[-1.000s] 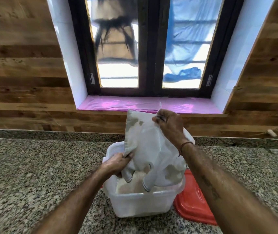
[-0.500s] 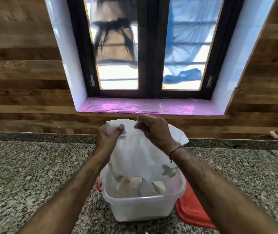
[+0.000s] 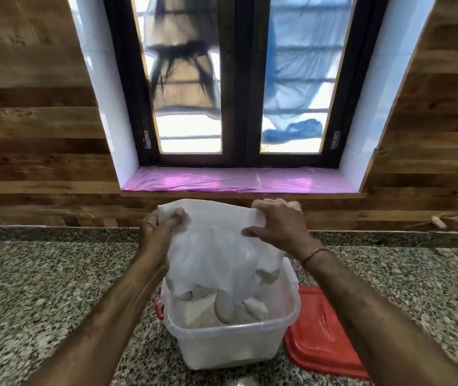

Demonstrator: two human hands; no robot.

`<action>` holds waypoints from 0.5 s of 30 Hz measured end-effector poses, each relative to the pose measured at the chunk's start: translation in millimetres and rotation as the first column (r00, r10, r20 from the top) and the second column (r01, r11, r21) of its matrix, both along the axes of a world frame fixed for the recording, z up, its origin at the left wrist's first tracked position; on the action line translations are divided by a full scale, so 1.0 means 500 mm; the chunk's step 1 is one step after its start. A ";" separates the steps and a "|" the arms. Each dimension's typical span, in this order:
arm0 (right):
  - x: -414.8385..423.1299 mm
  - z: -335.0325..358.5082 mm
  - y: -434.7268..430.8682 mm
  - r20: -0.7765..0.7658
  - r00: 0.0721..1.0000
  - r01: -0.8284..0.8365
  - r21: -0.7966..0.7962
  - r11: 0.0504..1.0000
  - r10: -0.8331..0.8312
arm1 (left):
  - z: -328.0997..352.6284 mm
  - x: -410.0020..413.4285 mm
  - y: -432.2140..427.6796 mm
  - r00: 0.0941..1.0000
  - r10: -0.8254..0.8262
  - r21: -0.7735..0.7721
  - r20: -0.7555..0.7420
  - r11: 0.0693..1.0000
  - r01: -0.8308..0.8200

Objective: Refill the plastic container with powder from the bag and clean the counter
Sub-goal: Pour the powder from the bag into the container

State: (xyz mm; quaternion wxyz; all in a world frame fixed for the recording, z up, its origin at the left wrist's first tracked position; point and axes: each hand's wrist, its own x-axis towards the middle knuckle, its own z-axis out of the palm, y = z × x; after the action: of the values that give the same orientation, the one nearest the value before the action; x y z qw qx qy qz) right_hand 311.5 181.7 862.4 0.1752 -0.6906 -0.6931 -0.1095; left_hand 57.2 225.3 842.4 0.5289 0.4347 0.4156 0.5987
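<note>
A translucent white plastic bag (image 3: 216,249) hangs upside down over a clear plastic container (image 3: 230,344) on the speckled granite counter (image 3: 41,288). My left hand (image 3: 161,229) pinches the bag's upper left corner. My right hand (image 3: 278,224) grips the upper right corner, so the sealed end is stretched flat between them. The bag's open end dips into the container, where pale powder (image 3: 202,316) lies. The container has a red latch (image 3: 159,310) on its left side.
A red lid (image 3: 322,338) lies flat on the counter, right of the container and touching it. Behind the counter runs a wood-panelled wall with a dark-framed window and a pink-lined sill (image 3: 239,181). A small pale object (image 3: 439,222) rests on the back ledge at right.
My left hand moved from the bag's lower edge up to its top corner. Both hands then spread apart, pulling the top of the bag flat. The bag now looks emptier.
</note>
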 end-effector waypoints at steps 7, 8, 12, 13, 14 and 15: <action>0.060 -0.051 -0.071 -0.308 0.951 0.035 0.161 0.986 0.016 | -0.024 -0.024 -0.006 0.998 -0.008 0.021 -0.062 1.000 0.010; 0.048 -0.056 -0.075 -0.195 0.980 0.024 0.247 0.969 0.026 | -0.023 -0.023 -0.006 0.998 0.014 0.017 -0.064 1.000 -0.013; 0.080 -0.029 -0.084 -0.562 0.827 -0.013 -0.071 0.997 -0.029 | -0.035 -0.061 0.011 0.995 0.097 -0.146 0.038 0.985 -0.091; 0.101 -0.033 -0.088 -0.715 0.698 -0.117 -0.160 0.980 -0.034 | -0.043 -0.073 0.018 0.991 0.112 -0.204 0.077 0.974 -0.094; 0.117 -0.044 -0.092 -0.837 0.547 -0.208 -0.143 0.968 -0.006 | -0.048 -0.080 0.020 0.986 0.124 -0.254 0.113 0.963 -0.092; 0.127 -0.063 -0.093 -0.915 0.403 -0.234 -0.081 0.969 0.021 | -0.053 -0.082 0.021 0.981 0.133 -0.291 0.143 0.953 -0.086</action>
State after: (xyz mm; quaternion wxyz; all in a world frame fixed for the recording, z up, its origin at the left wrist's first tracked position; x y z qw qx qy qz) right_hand 374.8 135.3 830.7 0.4609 -0.5977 -0.5455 0.3643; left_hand 16.0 235.9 816.0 0.5836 0.2808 0.4765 0.5947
